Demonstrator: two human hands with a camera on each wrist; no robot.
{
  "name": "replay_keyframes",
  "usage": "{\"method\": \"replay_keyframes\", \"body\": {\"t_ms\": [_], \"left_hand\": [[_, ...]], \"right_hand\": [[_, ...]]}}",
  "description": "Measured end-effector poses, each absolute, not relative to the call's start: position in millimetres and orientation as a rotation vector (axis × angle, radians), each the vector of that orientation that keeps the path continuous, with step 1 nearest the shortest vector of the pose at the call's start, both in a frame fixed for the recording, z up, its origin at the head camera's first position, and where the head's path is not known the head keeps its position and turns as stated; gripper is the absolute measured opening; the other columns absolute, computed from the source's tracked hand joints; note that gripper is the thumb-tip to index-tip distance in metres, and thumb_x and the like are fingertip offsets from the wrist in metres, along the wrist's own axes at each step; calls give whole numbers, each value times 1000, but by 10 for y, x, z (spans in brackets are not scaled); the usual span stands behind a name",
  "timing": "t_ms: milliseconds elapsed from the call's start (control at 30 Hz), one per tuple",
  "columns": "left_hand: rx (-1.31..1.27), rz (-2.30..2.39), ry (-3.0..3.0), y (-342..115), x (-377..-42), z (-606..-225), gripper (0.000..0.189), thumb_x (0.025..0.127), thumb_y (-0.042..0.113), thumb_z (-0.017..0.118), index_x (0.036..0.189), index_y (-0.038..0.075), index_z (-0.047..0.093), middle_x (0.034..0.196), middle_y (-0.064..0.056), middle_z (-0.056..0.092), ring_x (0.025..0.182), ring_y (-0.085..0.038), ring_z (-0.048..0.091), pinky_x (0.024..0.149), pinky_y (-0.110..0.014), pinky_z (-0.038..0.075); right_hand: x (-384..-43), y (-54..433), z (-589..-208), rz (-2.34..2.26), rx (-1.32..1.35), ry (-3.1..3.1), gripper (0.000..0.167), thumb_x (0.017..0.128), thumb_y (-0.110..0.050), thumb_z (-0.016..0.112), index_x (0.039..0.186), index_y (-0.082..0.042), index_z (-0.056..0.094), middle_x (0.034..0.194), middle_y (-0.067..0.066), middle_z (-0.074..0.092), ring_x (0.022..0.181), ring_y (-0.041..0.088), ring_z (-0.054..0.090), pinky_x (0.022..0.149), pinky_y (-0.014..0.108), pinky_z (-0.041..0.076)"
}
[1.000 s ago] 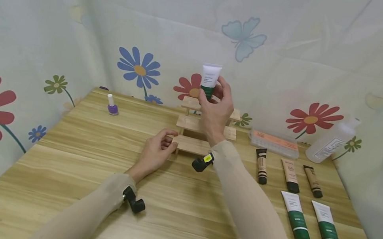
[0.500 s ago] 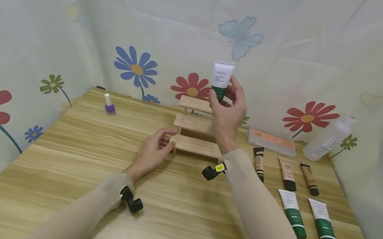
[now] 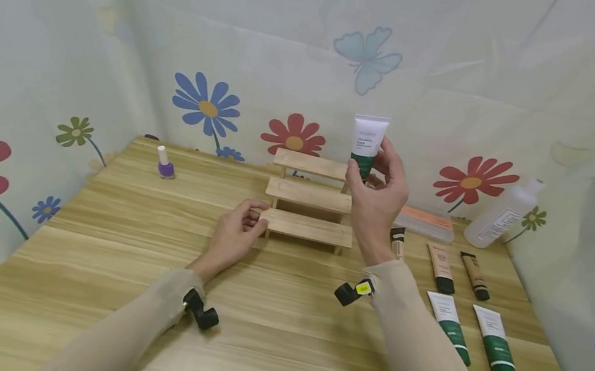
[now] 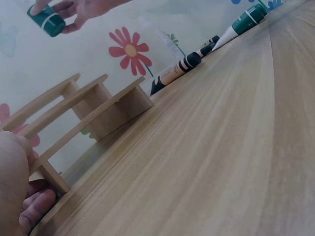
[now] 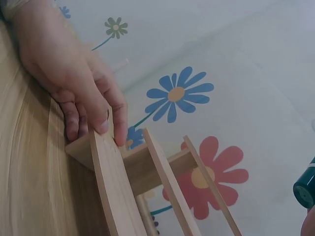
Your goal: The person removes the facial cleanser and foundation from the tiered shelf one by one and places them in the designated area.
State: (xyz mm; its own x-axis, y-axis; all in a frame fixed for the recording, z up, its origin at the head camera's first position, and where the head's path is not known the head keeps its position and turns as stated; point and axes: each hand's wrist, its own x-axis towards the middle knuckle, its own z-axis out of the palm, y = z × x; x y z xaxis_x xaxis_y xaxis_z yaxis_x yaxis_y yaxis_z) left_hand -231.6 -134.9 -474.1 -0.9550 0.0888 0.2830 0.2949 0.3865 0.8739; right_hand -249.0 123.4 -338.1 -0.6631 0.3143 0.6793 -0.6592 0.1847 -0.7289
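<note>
In the head view my right hand holds a white and green squeeze tube upright, cap end down. The tube is raised at the right end of a three-step wooden display stand. Its dark green cap shows at the edge of the right wrist view. At the stand's left end, my left hand pinches the lowest step; in the right wrist view, the thumb and a finger lie on either side of the board. No items stand on the steps.
Two more white and green tubes lie at the right, with several beige and brown makeup tubes behind them. A flat plastic case and a white bottle stand farther back. Purple nail polish stands at the left.
My right hand has moved rightward with the tube, from over the stand's middle to its right end, uncovering the steps, and lately lower. The left hand keeps its hold on the stand.
</note>
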Motion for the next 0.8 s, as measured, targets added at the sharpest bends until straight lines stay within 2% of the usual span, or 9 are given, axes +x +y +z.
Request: {"method": "replay_keyframes", "body": {"t_ms": [433, 633, 800], "left_hand": [[-350, -1600, -2438, -1362, -2304, -4762, 30, 110, 17, 70, 140, 14, 70, 110, -9, 78, 96, -21, 76, 85, -29, 62], [-346, -1605, -2436, -1364, -2303, -4764, 30, 110, 18, 70, 140, 16, 70, 110, -8, 78, 97, -21, 76, 86, -31, 63], [-354, -1606, -2437, -1369, -2306, -4756, 31, 110, 19, 70, 141, 17, 70, 111, -8, 78, 97, -21, 76, 87, -33, 63]], "right_hand": [[-2279, 1685, -3420, 1520, 180, -1728, 57, 100, -14, 85, 153, -21, 67, 131, 2, 71, 113, 15, 66, 91, 30, 56], [-2163, 1919, -3465, 1466, 148, -1748, 55, 100, -15, 85, 152, -22, 69, 128, 3, 72, 112, 17, 68, 86, 25, 58], [-2040, 2113, -3533, 1496, 85, -1760, 57, 100, -12, 84, 153, -23, 68, 126, -4, 69, 112, 16, 65, 85, 25, 55]]}}
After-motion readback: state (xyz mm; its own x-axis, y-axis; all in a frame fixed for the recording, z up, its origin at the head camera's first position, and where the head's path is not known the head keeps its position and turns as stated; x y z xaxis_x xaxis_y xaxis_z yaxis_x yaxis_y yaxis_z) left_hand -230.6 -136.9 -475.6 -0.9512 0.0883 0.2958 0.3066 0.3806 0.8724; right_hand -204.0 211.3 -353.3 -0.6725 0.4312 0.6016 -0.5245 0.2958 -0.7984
